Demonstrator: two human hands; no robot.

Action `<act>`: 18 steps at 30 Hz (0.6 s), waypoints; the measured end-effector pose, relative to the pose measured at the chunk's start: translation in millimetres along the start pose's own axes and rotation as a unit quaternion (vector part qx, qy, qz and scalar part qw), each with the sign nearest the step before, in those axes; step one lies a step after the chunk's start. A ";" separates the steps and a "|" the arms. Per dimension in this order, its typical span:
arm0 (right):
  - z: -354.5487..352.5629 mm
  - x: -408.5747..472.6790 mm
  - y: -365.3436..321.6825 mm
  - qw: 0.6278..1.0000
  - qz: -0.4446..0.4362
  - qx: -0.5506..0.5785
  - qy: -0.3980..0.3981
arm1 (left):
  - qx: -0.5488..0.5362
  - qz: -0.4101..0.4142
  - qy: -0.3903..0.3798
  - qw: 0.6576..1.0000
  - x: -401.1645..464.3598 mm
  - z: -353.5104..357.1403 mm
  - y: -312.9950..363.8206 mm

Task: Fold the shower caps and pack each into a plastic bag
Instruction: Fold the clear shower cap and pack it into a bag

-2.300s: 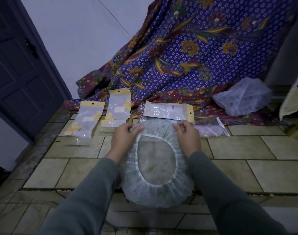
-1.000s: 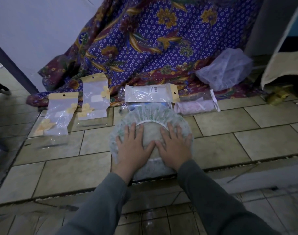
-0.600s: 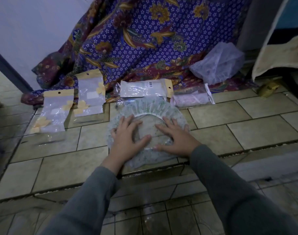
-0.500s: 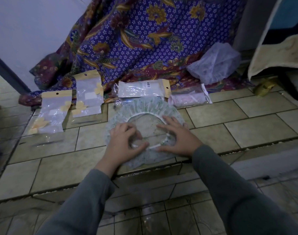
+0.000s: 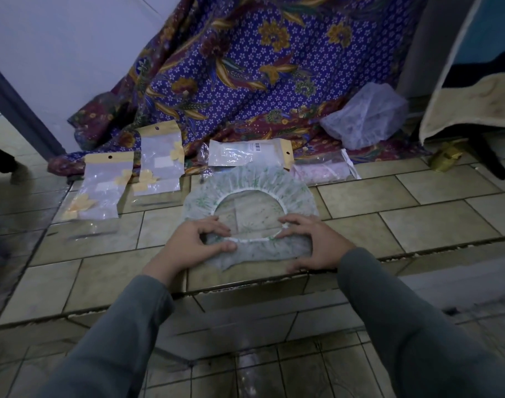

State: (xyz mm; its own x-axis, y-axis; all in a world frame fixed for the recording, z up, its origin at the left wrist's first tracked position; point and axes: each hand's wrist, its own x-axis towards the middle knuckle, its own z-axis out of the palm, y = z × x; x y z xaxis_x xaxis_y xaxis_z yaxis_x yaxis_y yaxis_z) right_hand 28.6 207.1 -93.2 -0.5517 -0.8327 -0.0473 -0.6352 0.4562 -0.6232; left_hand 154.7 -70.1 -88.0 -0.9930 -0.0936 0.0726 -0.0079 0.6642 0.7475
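At centre frame, a translucent white shower cap [image 5: 254, 182] sprigged with green leaves. Upper middle, purple cloth [image 5: 245, 67] patterned with white flowers and gold blossoms. Left, clear bags [image 5: 159, 159] with yellow headers. Beige floor tiles [image 5: 435, 222]. Grey sleeves [image 5: 125, 334].

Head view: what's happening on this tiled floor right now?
A person in grey sleeves has a clear, green-printed plastic shower cap lying open on the tiled floor. The left hand and right hand both pinch its near elastic rim, seemingly to begin a fold. Yellow-topped clear plastic bags lie beyond it, in front of a purple floral cloth. No fold is made yet.
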 end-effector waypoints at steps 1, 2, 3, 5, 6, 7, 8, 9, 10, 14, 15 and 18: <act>0.7 1.4 3.6 1.000 -0.005 0.019 0.019 | 0.002 -0.016 -0.016 1.000 1.1 -2.7 0.2; 1.1 3.1 5.7 0.997 -0.003 0.056 0.054 | -0.001 -0.025 -0.025 0.999 1.6 -3.9 0.7; 1.5 5.2 5.5 0.990 0.014 0.099 0.097 | -0.009 -0.026 -0.027 0.999 1.2 -4.6 1.6; 0.9 9.6 5.2 0.969 0.069 0.137 0.192 | -0.028 -0.024 -0.019 0.999 -1.5 -4.7 4.8; -0.5 11.3 4.6 0.960 0.089 0.135 0.228 | -0.032 -0.019 -0.014 0.999 -3.2 -4.7 6.3; -1.6 13.0 3.9 0.954 0.097 0.125 0.257 | -0.031 -0.010 -0.008 0.999 -5.1 -4.9 7.4; -2.4 14.6 3.4 0.950 0.099 0.115 0.274 | -0.029 0.004 -0.002 1.000 -6.5 -5.2 7.8; -3.6 15.7 1.4 0.947 0.098 0.117 0.283 | -0.025 0.017 0.005 1.000 -7.0 -6.1 7.6; -4.9 16.9 -0.7 0.945 0.097 0.127 0.286 | -0.020 0.028 0.014 0.999 -6.9 -7.1 7.9; -8.2 25.3 -1.0 0.936 0.147 0.167 0.272 | -0.038 0.046 0.040 0.997 -4.3 -9.9 10.6; -10.0 27.2 -0.9 0.933 0.166 0.170 0.271 | -0.034 0.047 0.045 0.997 -3.3 -9.5 9.8; -15.1 34.8 -0.9 0.933 0.199 0.119 0.276 | -0.010 -0.001 0.115 0.993 4.5 -6.5 3.0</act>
State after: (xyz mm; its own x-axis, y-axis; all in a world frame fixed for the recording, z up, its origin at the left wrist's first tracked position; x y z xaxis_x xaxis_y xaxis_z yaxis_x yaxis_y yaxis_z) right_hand 1.7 182.5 -82.5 -0.9543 -0.2937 0.0557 -0.2182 0.5572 -0.8012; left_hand 150.9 -73.3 -81.2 -0.9395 -0.2638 0.2186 -0.0055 0.6497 0.7602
